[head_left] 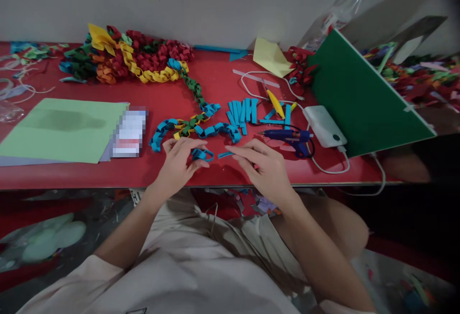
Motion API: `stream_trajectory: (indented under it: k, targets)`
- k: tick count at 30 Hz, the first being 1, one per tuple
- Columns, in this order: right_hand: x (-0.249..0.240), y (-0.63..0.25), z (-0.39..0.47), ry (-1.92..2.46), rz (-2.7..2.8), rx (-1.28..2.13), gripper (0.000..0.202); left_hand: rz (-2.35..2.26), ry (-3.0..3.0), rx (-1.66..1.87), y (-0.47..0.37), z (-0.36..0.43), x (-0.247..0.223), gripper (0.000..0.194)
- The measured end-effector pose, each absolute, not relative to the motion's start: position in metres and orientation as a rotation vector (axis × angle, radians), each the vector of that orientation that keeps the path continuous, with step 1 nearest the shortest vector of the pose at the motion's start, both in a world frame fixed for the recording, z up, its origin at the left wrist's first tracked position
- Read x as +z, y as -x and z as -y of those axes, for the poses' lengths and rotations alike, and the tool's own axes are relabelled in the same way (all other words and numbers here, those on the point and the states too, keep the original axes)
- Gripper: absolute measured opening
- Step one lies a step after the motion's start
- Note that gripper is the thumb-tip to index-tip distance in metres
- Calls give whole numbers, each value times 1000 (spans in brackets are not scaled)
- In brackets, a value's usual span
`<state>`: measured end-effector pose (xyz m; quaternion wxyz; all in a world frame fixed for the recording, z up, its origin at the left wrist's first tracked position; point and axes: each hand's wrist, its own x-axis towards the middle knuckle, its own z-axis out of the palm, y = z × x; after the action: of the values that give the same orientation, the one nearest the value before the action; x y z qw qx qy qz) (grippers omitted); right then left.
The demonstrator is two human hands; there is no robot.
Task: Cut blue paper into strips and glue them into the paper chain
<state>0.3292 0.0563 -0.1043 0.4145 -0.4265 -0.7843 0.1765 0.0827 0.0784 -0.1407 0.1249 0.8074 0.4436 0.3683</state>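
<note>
Near the front edge of the red table, my left hand [183, 160] is closed on a short blue paper chain [203, 155], its links showing between thumb and fingers. My right hand [260, 163] pinches a blue paper strip [225, 154], whose free end points toward the chain without touching it. Just beyond my hands lies a longer paper chain [219, 131] with blue, green and yellow links. A row of loose blue strips [242, 111] is fanned out past my right hand. Beside that hand rests a dark blue glue gun [287, 135], its nozzle pointing left.
Coloured paper chains [143, 55] are heaped along the wall. Green sheets [57, 129] and a blurred-out phone [130, 133] lie left. A yellow-handled tool [276, 104], a white power bank [325, 126] with cables and a leaning green board [362, 93] stand right.
</note>
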Motion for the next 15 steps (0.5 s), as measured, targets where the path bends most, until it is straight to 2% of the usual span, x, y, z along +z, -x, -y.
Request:
stream_trajectory:
  k: [5,10,12,15]
  targets:
    - [-112,-319,-59,1019,2031,344,10,-1229,-2367,1038,-81,-77,-146,35]
    - [-119,-311,-63,1047,2180,373,12,-1253,-2392,1020,-85,-80,-144,31]
    - [-121,-307,-65,1064,2143,509,14,-1316,-2413,1083,-89,-79,-141,31]
    - [-123,-301,-69,1054,1959,921,16,-1393,-2347,1375,-89,-71,-140,37]
